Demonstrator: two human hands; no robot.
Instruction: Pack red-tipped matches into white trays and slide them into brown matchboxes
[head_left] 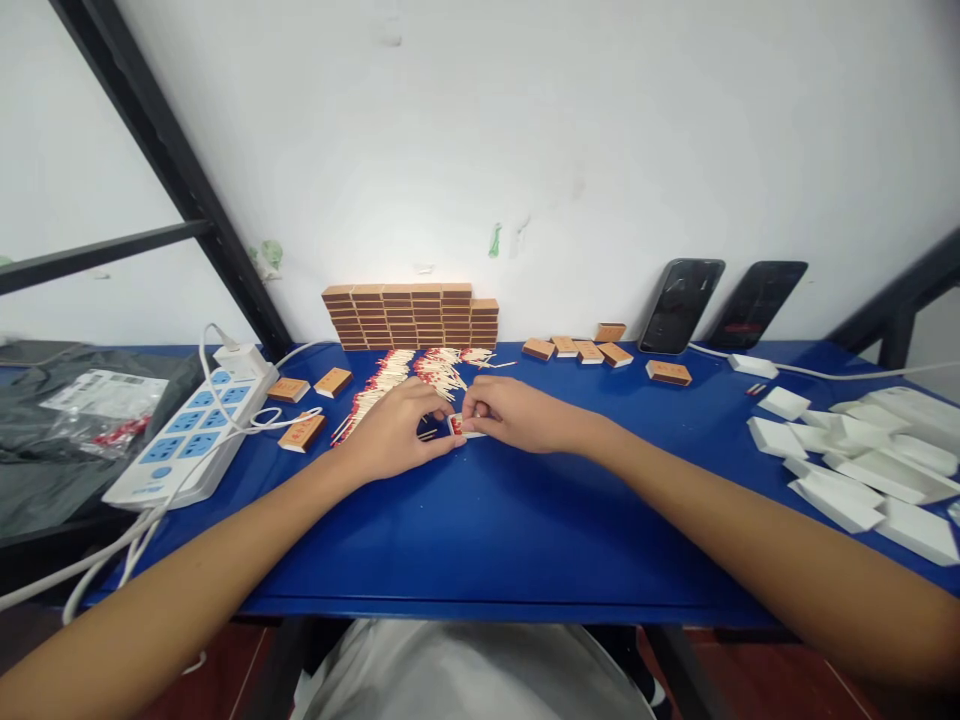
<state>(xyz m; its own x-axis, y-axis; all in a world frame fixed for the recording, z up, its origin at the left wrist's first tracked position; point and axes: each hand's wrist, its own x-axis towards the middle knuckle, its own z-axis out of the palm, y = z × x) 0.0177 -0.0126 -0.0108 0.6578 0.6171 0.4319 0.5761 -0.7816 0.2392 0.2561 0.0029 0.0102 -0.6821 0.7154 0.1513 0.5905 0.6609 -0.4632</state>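
A small white matchbox tray (454, 426) with red match heads in it lies on the blue table between my hands. Thumb and index finger of my left hand (397, 428) grip its left end. Over the tray's right part, my right hand (517, 412) has its fingers pinched together; what is between them is hidden. Just beyond my left hand spread piles of loose red-headed matches (439, 374), and a few single sticks lie under its fingers.
A stack of closed matchboxes (405, 316) stands against the wall. More matchboxes (616, 355) lie right of it and by the white power strip (199, 430) at left. Two phones (681, 305) lean on the wall. Several white trays (847, 440) are heaped at right.
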